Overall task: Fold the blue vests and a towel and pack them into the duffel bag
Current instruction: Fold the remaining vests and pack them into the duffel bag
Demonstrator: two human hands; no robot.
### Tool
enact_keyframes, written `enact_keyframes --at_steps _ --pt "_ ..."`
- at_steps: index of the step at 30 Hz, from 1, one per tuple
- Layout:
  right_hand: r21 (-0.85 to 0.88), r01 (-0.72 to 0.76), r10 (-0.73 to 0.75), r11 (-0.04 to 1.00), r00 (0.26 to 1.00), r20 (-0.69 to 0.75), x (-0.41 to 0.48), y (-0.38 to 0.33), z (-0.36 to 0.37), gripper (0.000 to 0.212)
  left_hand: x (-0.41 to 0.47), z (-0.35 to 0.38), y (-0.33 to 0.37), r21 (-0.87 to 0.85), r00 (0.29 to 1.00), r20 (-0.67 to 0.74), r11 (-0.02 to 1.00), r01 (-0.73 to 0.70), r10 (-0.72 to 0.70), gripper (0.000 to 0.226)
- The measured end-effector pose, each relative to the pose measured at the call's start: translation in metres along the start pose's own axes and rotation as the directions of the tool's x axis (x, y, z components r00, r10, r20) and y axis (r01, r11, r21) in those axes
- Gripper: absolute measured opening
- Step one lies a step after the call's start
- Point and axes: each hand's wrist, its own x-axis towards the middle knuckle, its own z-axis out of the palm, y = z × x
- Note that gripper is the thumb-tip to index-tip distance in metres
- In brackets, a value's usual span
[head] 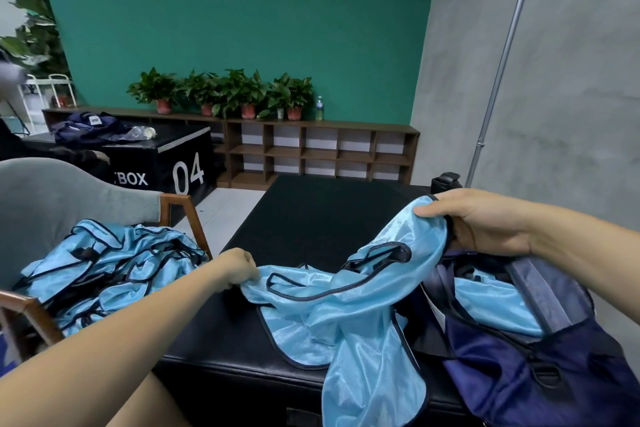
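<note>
A light blue vest (349,315) with dark trim lies stretched and crumpled across the black padded box (304,225), one end hanging over the front edge. My left hand (239,269) pinches its left end. My right hand (485,222) grips its right end, lifted above the open navy duffel bag (540,378). Folded blue fabric (491,305) shows inside the bag. A heap of several more blue vests (104,263) sits on the grey chair at my left. No towel is visible.
The grey chair (69,191) with wooden arms stands left of the box. Behind it is a black box marked 04 (166,163) with dark clothing on top. A low wooden shelf (311,152) with potted plants lines the green wall. A metal pole (498,76) rises at right.
</note>
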Motion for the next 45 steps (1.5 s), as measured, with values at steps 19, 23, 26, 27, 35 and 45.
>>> enact_keyframes --at_steps 19,23,26,27,35,45 --pt "0.084 0.435 -0.405 0.896 0.881 -0.246 -0.014 -0.093 -0.008 0.045 -0.085 -0.184 0.085 -0.869 0.913 -0.284 0.323 -0.374 0.294 0.035" --pt "0.065 0.52 -0.483 0.852 0.827 -0.288 -0.023 -0.119 -0.005 0.046 -0.118 -0.231 0.104 -0.872 0.862 -0.385 0.175 -0.457 0.331 0.039" --pt "0.078 0.585 -0.522 0.807 0.77 -0.367 -0.029 -0.141 -0.006 0.045 -0.141 -0.259 0.117 -0.881 0.842 -0.431 0.051 -0.471 0.326 0.031" --pt "0.078 0.604 -0.534 0.793 0.752 -0.387 -0.031 -0.149 -0.006 0.045 -0.149 -0.267 0.12 -0.879 0.834 -0.443 0.026 -0.477 0.33 0.025" --pt "0.059 0.719 -0.649 0.693 0.657 -0.385 -0.057 -0.207 0.0 0.043 -0.19 -0.33 0.134 -0.799 0.727 -0.59 -0.129 -0.587 0.352 0.06" --pt "0.054 0.786 -0.703 0.616 0.579 -0.413 -0.075 -0.232 -0.007 0.032 -0.247 -0.35 0.145 -0.543 0.524 -0.763 0.065 -0.837 0.38 0.024"
